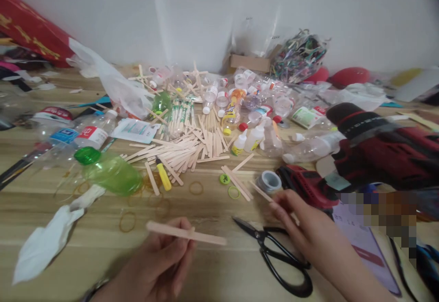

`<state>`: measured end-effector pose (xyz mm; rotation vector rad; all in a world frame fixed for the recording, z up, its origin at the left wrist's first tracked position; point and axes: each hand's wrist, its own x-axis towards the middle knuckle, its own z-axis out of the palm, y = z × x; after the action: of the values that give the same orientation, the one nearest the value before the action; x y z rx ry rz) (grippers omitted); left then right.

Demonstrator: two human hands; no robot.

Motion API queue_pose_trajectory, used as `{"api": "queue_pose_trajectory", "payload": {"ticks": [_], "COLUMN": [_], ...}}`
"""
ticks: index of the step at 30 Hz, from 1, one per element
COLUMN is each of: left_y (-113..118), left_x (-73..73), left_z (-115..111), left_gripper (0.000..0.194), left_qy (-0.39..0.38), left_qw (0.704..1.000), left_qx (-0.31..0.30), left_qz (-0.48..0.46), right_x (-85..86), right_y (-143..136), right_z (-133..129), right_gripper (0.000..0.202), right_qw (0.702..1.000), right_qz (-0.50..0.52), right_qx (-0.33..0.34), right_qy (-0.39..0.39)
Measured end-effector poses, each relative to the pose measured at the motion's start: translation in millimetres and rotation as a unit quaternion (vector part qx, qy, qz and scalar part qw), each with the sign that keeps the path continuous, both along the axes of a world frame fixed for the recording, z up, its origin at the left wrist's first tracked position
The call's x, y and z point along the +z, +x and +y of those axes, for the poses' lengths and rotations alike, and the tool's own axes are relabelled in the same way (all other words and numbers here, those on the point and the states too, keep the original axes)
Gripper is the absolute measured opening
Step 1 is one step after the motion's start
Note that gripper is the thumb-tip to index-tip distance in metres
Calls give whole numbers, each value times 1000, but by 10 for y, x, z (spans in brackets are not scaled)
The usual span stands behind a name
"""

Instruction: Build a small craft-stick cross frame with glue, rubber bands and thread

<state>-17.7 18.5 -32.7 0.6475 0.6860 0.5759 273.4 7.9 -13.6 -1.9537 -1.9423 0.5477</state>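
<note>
Between the thumb and fingers of my left hand (159, 258), a flat wooden craft stick (207, 238) is held level above the table. My right hand (305, 229) pinches the end of another craft stick (259, 191), which points away to the left beside a roll of grey tape (269, 181). Black-handled scissors (262, 238) lie between my hands, partly under the right one. Two loose sticks (236, 183) rest just ahead, near a green bottle cap (224, 179) and a green ring (234, 192).
A heap of craft sticks (178, 151) spreads across the middle. Plastic bottles (247, 96) crowd the back. At left are a green bottle (111, 171), a yellow-handled tool (163, 176) and crumpled tissue (48, 242). A red power drill (373, 151) and a phone (363, 247) occupy the right.
</note>
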Motion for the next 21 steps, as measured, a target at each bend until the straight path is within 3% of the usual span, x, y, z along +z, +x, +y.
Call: {"api": "queue_pose_trajectory", "payload": {"ticks": [6, 11, 16, 21], "left_y": [-3, 22, 21, 14], "left_x": [-61, 4, 25, 16], "left_z": [-14, -40, -45, -35], "left_gripper": [43, 47, 49, 51], "left_qy": [28, 30, 52, 66], "left_qw": [999, 995, 993, 992], "left_qx": [-29, -85, -97, -96], "left_qz": [13, 43, 46, 51], "right_x": [101, 135, 86, 19], "right_y": [-530, -828, -914, -932], "right_z": [-39, -56, -89, -106], "right_gripper": [30, 52, 48, 50], "right_qw": [988, 954, 914, 874], "right_qz": [143, 292, 356, 411], "right_qx": [15, 43, 85, 78], "right_qy": [58, -60, -176, -246]}}
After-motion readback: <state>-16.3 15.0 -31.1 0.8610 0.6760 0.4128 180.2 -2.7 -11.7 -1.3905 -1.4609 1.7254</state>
